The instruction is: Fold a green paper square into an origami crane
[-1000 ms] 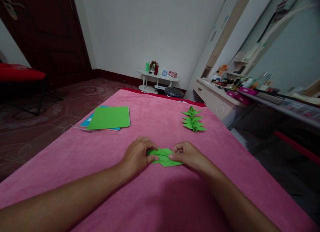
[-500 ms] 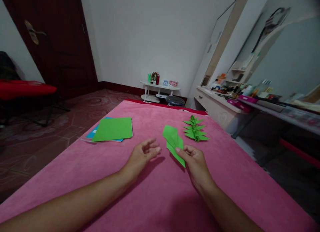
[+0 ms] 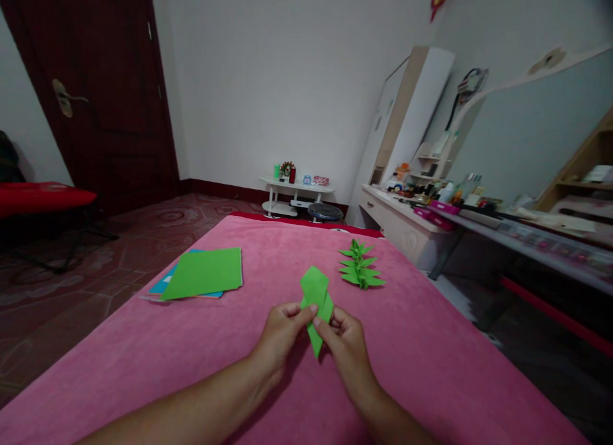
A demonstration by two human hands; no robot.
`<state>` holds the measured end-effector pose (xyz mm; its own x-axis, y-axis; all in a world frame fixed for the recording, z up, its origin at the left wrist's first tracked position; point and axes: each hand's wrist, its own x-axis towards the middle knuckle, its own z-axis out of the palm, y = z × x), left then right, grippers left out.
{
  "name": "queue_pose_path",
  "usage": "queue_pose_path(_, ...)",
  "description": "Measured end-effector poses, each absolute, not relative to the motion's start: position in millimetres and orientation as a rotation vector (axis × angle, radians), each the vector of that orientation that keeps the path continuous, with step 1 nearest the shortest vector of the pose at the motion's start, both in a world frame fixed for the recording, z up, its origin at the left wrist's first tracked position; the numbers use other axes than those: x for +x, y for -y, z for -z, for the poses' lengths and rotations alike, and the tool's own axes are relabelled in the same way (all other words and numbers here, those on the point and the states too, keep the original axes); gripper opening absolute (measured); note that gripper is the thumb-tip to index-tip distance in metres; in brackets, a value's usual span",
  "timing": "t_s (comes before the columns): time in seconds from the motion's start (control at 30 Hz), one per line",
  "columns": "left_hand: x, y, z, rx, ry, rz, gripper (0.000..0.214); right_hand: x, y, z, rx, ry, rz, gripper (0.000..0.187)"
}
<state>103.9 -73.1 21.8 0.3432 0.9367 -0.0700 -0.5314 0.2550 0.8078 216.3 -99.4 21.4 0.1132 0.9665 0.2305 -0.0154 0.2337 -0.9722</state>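
A folded piece of green paper [image 3: 315, 285], long and pointed at its lower end, is held just above the pink cloth [image 3: 268, 241]. My left hand [image 3: 283, 333] pinches its left edge, thumb on top. From the other side my right hand [image 3: 345, 344] grips it too, its thumb lying across the front near the left thumb. The fingers behind the paper are partly hidden. Beyond my right hand lies a row of spiky folded green paper pieces [image 3: 360, 264]. To the left rests a stack of square paper sheets [image 3: 205, 272], green on top with blue underneath.
Past the cloth's far edge stands a small white table [image 3: 297, 186] with a few small items, and a dark round stool [image 3: 325, 212] beside it. A dressing table [image 3: 407, 218] crowded with bottles is on the right. A red folding chair [image 3: 43, 199] stands at the left.
My left hand has come in from the left and closed on the folded paper. The paper is now more upright, and my right hand has shifted slightly left. The camera view has also moved.
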Motion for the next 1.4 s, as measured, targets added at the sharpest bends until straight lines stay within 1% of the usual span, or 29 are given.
queue_pose_path(0.17, 93, 74, -23, 0.922, -0.725, -0.999, 0.027, 223, 100, -25, -1.062, 1.212, -0.931, 0.019)
queue_pose_path(0.3, 91, 76, -23, 1.069, -0.726, -0.924, 0.029, 228, 96, -22, -1.010, 1.200, -0.987, 0.018)
queue_pose_path(0.6, 91, 72, -16, 1.217, -0.720, -0.900, 0.031, 232, 101, -20, -0.984, 1.098, -1.041, 0.013)
queue_pose_path(0.67, 90, 72, -18, 1.199, -0.698, -0.875, 0.030, 232, 101, -20, -1.004, 1.099, -1.050, 0.016)
queue_pose_path(0.87, 92, 80, -26, 1.117, -0.654, -0.794, 0.029, 233, 97, -18, -1.127, 1.086, -0.976, 0.042)
queue_pose_path(0.97, 92, 82, -25, 1.076, -0.701, -0.801, 0.028, 235, 95, -18, -1.135, 1.025, -0.957, 0.050)
queue_pose_path(1.03, 92, 82, -23, 1.063, -0.722, -0.803, 0.029, 236, 94, -19, -1.126, 1.046, -1.000, 0.048)
queue_pose_path(1.17, 92, 78, -16, 1.067, -0.725, -0.833, 0.026, 235, 96, -23, -1.040, 1.139, -1.165, 0.031)
queue_pose_path(1.27, 93, 77, -12, 1.088, -0.723, -0.846, 0.026, 231, 99, -25, -1.050, 1.110, -1.228, 0.027)
queue_pose_path(1.4, 94, 78, -13, 1.158, -0.754, -0.817, 0.027, 229, 101, -23, -1.080, 1.066, -1.212, 0.024)
